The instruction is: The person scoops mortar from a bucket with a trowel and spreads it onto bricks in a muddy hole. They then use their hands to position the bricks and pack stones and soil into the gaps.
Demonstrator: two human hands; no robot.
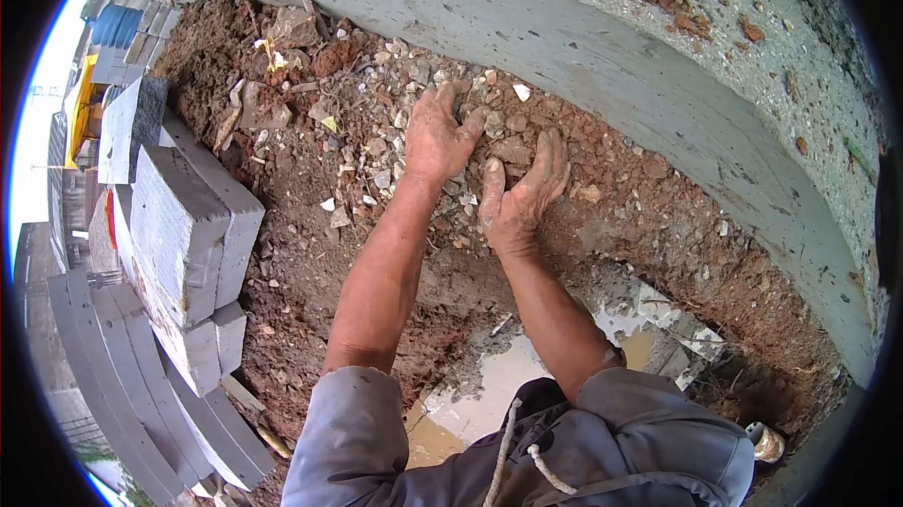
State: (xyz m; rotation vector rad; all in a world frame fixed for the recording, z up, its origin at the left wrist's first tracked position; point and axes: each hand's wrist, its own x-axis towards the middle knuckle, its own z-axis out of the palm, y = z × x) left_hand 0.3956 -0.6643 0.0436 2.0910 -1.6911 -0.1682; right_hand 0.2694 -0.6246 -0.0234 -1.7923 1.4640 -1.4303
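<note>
My left hand [436,134] lies palm down on a heap of red-brown earth and rubble [310,121], fingers spread and dug among small stones. My right hand [519,195] stands on its edge just to the right of it, fingers together and pressed into the loose soil beside a reddish clod [513,150]. Both hands are caked with dirt. Neither one holds anything that I can see. Both forearms are bare below rolled grey sleeves [357,432].
A thick curved concrete wall [658,84] bounds the earth on the far and right side. Grey concrete blocks [183,225] are stacked at the left, with flat slabs [132,385] below them. A muddy puddle [499,385] lies near my body.
</note>
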